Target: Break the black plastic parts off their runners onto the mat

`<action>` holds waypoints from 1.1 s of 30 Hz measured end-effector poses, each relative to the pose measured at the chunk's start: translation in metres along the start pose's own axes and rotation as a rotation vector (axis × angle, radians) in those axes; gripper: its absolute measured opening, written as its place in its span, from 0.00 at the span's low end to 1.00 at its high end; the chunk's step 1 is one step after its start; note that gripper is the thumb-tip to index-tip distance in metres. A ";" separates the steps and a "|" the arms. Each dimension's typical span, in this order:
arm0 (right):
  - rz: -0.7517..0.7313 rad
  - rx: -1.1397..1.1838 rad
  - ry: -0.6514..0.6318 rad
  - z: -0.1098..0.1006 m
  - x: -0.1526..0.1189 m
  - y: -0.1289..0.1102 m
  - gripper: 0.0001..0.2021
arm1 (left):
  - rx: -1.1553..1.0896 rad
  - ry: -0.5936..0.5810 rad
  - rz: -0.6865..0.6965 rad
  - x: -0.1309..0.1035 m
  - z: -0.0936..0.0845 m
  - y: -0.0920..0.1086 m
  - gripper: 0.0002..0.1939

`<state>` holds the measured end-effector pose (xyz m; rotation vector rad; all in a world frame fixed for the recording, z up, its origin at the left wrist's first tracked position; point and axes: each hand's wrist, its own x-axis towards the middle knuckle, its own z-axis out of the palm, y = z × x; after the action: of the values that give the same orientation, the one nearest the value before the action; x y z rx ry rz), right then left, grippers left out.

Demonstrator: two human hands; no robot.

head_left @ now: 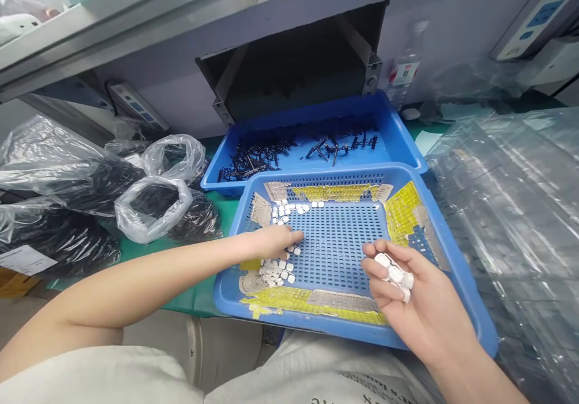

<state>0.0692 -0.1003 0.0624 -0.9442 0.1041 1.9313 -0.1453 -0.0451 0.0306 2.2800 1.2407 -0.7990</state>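
A blue perforated basket [335,330] with torn yellow and grey tape on its inner walls lies in front of me. Small white square pieces [277,272] are gathered along its left side. My left hand [274,242] reaches down among them with its fingers bent; its fingertips are partly hidden, and whatever they may hold does not show. Over the basket's right side, my right hand [414,289] is turned palm up, its fingers curled around several white pieces [394,275].
Behind the basket, a blue tray [312,161] holds many black parts. Clear bags [154,209] with dark contents stand at the left. Stacked clear plastic trays [511,223] fill the right. A bottle [404,69] stands at the back, and a metal shelf edge [181,15] crosses above.
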 end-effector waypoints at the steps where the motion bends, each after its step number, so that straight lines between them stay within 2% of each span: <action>1: -0.005 -0.018 -0.009 0.000 0.000 0.000 0.02 | -0.002 0.016 0.012 -0.001 0.007 -0.003 0.18; 3: -0.008 -0.052 -0.024 -0.001 0.000 0.001 0.05 | -0.029 0.063 0.049 -0.003 0.016 -0.004 0.15; 6: -0.021 -0.083 -0.057 -0.002 0.000 0.001 0.08 | -0.105 0.122 0.060 0.001 0.018 -0.001 0.09; 14: -0.056 -0.107 -0.131 -0.005 -0.003 0.000 0.09 | -0.272 0.225 0.019 0.021 0.001 0.011 0.09; 17: -0.064 -0.106 -0.138 -0.005 -0.003 0.000 0.08 | -0.304 0.217 0.022 0.017 -0.003 0.012 0.16; 20: -0.065 -0.104 -0.156 -0.005 -0.003 0.000 0.06 | -0.239 0.188 0.038 0.012 0.002 0.013 0.35; 22: -0.067 -0.101 -0.169 -0.005 -0.002 0.001 0.05 | -0.172 0.163 0.050 0.013 0.006 0.015 0.39; 27: -0.082 -0.099 -0.164 -0.005 -0.002 0.001 0.04 | -0.132 0.156 0.091 0.026 -0.001 0.016 0.21; 33: -0.094 -0.096 -0.170 -0.006 -0.001 0.001 0.06 | -0.088 0.133 0.148 0.035 -0.014 0.016 0.17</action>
<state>0.0718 -0.1047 0.0589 -0.8279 -0.1304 1.9341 -0.1125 -0.0237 0.0192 2.3522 1.1238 -0.5377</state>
